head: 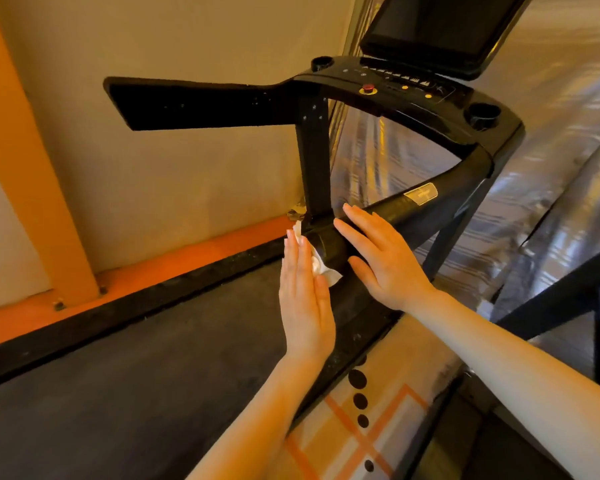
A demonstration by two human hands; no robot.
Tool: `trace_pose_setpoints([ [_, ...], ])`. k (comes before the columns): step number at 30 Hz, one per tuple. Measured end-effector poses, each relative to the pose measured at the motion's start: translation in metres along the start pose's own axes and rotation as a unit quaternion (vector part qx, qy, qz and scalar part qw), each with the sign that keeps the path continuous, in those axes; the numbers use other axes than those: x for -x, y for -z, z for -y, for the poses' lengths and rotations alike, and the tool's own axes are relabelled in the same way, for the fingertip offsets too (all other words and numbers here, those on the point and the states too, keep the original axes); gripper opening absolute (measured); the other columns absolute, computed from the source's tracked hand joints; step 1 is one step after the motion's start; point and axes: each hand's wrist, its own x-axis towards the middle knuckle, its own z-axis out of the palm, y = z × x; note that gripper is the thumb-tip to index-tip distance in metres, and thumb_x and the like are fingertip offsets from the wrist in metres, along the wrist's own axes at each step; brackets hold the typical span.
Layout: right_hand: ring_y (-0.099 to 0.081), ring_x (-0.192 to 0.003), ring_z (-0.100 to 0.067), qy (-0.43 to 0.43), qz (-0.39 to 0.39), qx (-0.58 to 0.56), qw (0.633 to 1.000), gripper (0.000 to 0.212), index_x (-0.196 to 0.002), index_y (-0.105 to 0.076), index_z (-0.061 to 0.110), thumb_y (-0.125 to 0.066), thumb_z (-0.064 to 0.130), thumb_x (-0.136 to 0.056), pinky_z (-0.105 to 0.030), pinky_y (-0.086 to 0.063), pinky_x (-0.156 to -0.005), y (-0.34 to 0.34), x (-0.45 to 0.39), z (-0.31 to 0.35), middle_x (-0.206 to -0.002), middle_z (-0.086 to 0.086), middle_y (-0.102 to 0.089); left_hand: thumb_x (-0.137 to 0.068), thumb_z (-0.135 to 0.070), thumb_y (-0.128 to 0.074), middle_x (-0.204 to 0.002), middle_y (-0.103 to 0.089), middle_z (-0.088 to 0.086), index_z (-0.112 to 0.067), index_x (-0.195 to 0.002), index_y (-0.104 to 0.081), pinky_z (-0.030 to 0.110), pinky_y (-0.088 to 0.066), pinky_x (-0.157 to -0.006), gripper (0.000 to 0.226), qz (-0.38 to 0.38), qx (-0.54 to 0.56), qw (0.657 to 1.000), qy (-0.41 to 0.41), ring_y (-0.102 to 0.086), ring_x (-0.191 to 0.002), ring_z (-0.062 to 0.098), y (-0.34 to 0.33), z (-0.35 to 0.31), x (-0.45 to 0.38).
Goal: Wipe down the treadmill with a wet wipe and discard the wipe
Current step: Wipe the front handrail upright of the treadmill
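We see the white wet wipe (321,268) pressed against the end of the treadmill's black right handrail (388,220). The left hand (303,303) holds it there with straight, flat fingers. The right hand (383,261) rests released on the handrail, fingers extended. The console (413,91) sits above, the belt (153,358) below.

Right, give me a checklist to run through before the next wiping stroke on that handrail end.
1. White crumpled wet wipe against the black rounded handrail end: ok.
2. Left hand pressing the wipe with straight fingers: ok.
3. Right hand resting flat on the handrail, steadying: ok.
4. Wipe still damp: cannot tell.
5. Black treadmill console wiped: cannot tell.
6. Bin for discarding in view: not ok.
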Motion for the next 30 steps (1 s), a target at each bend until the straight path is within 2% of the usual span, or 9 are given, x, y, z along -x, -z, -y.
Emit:
trace_pose_setpoints([
  [2, -0.03, -0.146, -0.027, 0.01, 0.002, -0.004, 1.0, 0.048, -0.149, -0.038, 0.014, -0.042, 0.026, -0.103, -0.055, -0.033, -0.113, 0.001, 0.0, 0.0, -0.158, -0.012, -0.032, -0.105, -0.043, -0.019, -0.162, -0.003, -0.02, -0.052, -0.15, 0.0, 0.047, -0.016, -0.121, 0.05, -0.017, 0.004, 1.0, 0.0, -0.002, -0.15, 0.008, -0.006, -0.004, -0.002],
  [5, -0.028, -0.147, -0.028, 0.038, 0.018, -0.009, 0.999, 0.049, -0.149, -0.037, 0.011, -0.042, 0.028, -0.103, -0.055, -0.03, -0.115, 0.002, -0.002, 0.0, -0.158, -0.012, -0.032, -0.105, -0.045, -0.017, -0.157, 0.005, -0.034, -0.052, -0.15, 0.002, 0.039, -0.011, -0.12, 0.05, -0.035, -0.001, 0.999, -0.012, 0.0, -0.15, 0.004, -0.011, -0.006, -0.007],
  [9, -0.026, -0.148, -0.027, 0.05, 0.027, -0.009, 0.998, 0.051, -0.15, -0.033, 0.014, -0.045, 0.024, -0.101, -0.054, -0.029, -0.116, -0.001, -0.003, -0.005, -0.158, -0.01, -0.031, -0.104, -0.051, -0.016, -0.161, 0.001, -0.027, -0.052, -0.15, 0.002, 0.044, -0.017, -0.121, 0.05, -0.064, 0.035, 0.997, 0.013, -0.005, -0.15, 0.008, -0.021, 0.003, 0.01],
  [13, -0.025, -0.148, -0.025, 0.052, 0.01, -0.01, 0.999, 0.051, -0.15, -0.031, 0.018, -0.044, 0.025, -0.101, -0.046, -0.023, -0.121, -0.007, -0.003, -0.006, -0.157, -0.008, -0.032, -0.105, -0.036, -0.026, -0.163, -0.006, -0.017, -0.056, -0.149, 0.003, 0.052, -0.022, -0.12, 0.056, -0.097, 0.112, 0.984, 0.099, -0.01, -0.15, 0.009, -0.038, -0.003, 0.031],
  [16, -0.025, -0.148, -0.024, 0.052, 0.002, -0.014, 0.999, 0.048, -0.149, -0.032, 0.019, -0.038, 0.03, -0.103, -0.042, -0.02, -0.122, -0.009, -0.003, -0.007, -0.157, -0.008, -0.032, -0.105, -0.045, -0.023, -0.164, -0.005, -0.016, -0.055, -0.15, 0.003, 0.05, -0.018, -0.121, 0.053, -0.114, 0.117, 0.983, 0.088, -0.007, -0.151, 0.01, -0.04, -0.009, 0.026],
  [20, -0.027, -0.148, -0.026, 0.06, -0.006, -0.019, 0.998, 0.048, -0.148, -0.034, 0.016, -0.042, 0.027, -0.102, -0.044, -0.021, -0.121, -0.01, -0.004, -0.008, -0.156, -0.01, -0.035, -0.105, -0.046, -0.021, -0.164, -0.003, -0.013, -0.049, -0.152, 0.003, 0.046, -0.015, -0.121, 0.053, -0.127, 0.088, 0.987, 0.041, -0.005, -0.151, 0.013, -0.04, -0.004, 0.014],
  [24, -0.026, -0.147, -0.027, 0.06, -0.007, -0.034, 0.998, 0.047, -0.148, -0.033, 0.016, -0.035, 0.033, -0.104, -0.042, -0.017, -0.122, -0.009, -0.004, -0.007, -0.155, -0.01, -0.034, -0.104, -0.05, -0.023, -0.163, -0.005, -0.017, -0.048, -0.152, 0.003, 0.048, -0.02, -0.12, 0.055, -0.137, 0.113, 0.98, 0.087, -0.009, -0.15, 0.009, -0.051, 0.005, 0.028],
  [27, -0.027, -0.147, -0.026, 0.059, -0.015, -0.036, 0.998, 0.047, -0.147, -0.034, 0.017, -0.04, 0.03, -0.102, -0.046, -0.02, -0.121, -0.012, -0.004, -0.008, -0.155, -0.009, -0.034, -0.105, -0.032, -0.027, -0.162, -0.006, -0.022, -0.037, -0.156, 0.0, 0.051, -0.022, -0.12, 0.057, -0.141, 0.135, 0.97, 0.142, -0.009, -0.149, 0.004, -0.061, 0.012, 0.042],
  [30, -0.028, -0.147, -0.027, 0.058, -0.018, -0.039, 0.997, 0.049, -0.146, -0.035, 0.016, -0.044, 0.024, -0.099, -0.053, -0.026, -0.118, -0.014, -0.003, -0.008, -0.155, -0.01, -0.034, -0.105, -0.029, -0.027, -0.162, -0.004, -0.021, -0.034, -0.156, 0.001, 0.052, -0.023, -0.119, 0.058, -0.151, 0.139, 0.968, 0.142, -0.012, -0.15, 0.011, -0.062, 0.006, 0.039],
])
